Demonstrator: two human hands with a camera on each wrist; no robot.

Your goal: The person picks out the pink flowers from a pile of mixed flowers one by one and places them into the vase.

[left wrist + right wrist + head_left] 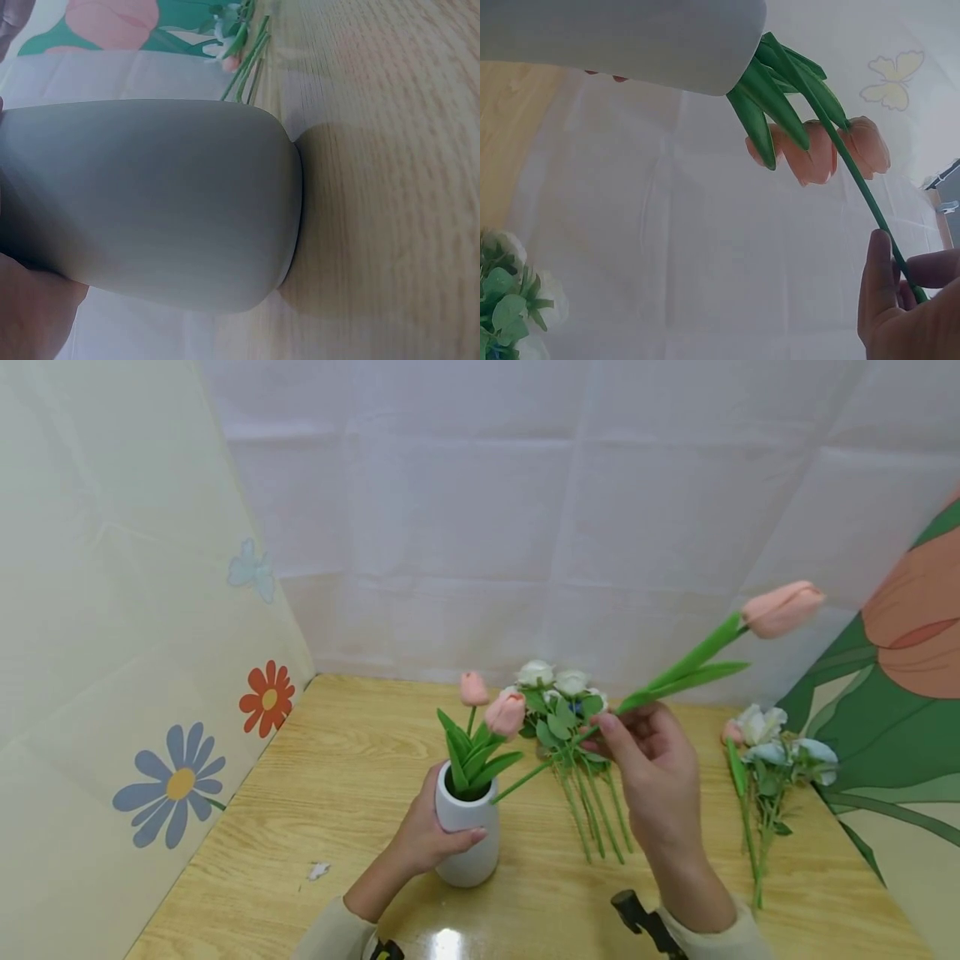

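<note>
A white vase [471, 847] stands upright on the table, and my left hand [426, 833] grips it around its side. Pink tulips [505, 713] with broad green leaves stick up out of its mouth. My right hand [663, 777] pinches the stem of another pink tulip [783, 608] between thumb and fingers. This tulip slants, bloom up to the right, its lower end by the vase rim. In the right wrist view its green stem [855, 169] runs from the fingers to the vase mouth; whether the tip is inside I cannot tell.
White roses [558, 681] with green stems lie behind and right of the vase. Farther right lies a bunch of pale flowers [765, 752] with a pink tulip beside it. A small white scrap [318, 870] is on the table [360, 727] at left. Cloth walls surround the back and sides.
</note>
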